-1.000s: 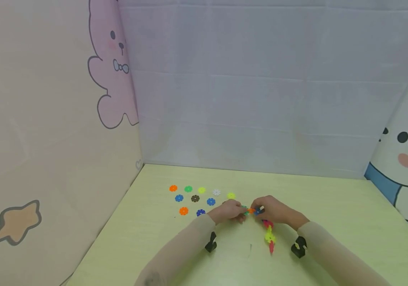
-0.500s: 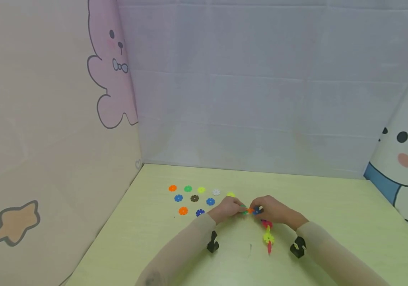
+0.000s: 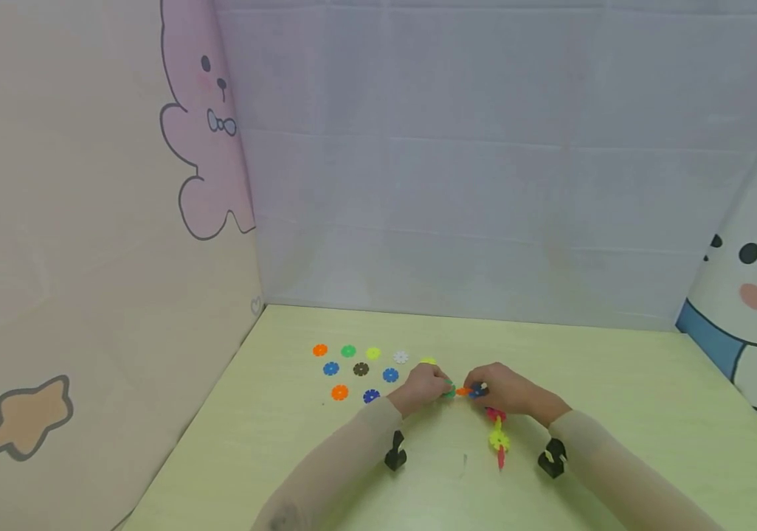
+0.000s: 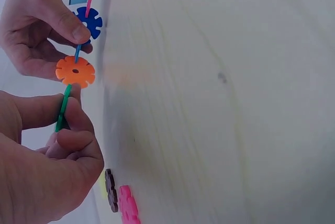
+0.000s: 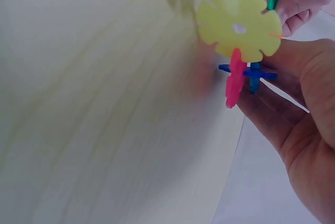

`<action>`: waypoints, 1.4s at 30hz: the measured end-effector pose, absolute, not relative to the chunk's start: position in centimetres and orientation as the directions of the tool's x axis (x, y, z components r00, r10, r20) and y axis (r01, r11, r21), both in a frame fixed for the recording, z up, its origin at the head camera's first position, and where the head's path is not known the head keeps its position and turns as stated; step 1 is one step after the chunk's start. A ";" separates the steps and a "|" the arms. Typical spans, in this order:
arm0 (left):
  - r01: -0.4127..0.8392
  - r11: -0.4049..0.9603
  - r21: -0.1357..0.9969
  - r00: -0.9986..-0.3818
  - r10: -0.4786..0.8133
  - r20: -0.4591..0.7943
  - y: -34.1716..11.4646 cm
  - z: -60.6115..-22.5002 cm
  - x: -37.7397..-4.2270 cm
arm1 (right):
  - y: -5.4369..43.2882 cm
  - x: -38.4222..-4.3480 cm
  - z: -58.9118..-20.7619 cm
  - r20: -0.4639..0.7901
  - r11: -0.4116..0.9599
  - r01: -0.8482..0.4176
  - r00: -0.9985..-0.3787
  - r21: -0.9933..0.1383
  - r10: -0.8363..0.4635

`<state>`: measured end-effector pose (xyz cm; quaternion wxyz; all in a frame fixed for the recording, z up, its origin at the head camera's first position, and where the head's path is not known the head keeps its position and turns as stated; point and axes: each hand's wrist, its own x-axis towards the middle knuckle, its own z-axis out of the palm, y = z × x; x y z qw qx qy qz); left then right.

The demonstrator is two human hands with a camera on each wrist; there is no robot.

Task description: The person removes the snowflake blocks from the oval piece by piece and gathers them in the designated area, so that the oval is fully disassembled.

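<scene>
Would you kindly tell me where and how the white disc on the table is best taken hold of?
I'd pinch the white disc by opposite edges of its scalloped rim, coming from above with the nearer left hand once it releases its green disc. Lying flat on the table, it seems to offer only its edge.

Smooth plastic discs (image 4: 85, 73), smooth wood-grained tabletop (image 3: 431, 457), creased matt cloth backdrop (image 3: 485, 169).
</scene>
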<state>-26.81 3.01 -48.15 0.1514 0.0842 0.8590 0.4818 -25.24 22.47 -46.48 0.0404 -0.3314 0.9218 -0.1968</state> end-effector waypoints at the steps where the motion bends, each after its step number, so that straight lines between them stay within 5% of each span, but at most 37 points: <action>1: 0.003 0.520 0.854 -0.940 0.294 -0.175 2.9 -48.1 -26.8 | 22.5 -25.2 -46.5 0.060 0.701 -0.599 -0.775 -0.387 -0.629; 22: 0.026 0.364 0.931 -0.941 0.322 -0.099 -0.1 -47.4 -29.2 | 23.4 -25.4 -46.8 0.022 0.737 -0.535 -0.815 -0.414 -0.579; 42: 0.150 0.544 0.826 -0.914 0.394 -0.093 2.1 -47.9 -29.4 | 23.3 -25.5 -46.9 0.042 0.718 -0.554 -0.803 -0.422 -0.595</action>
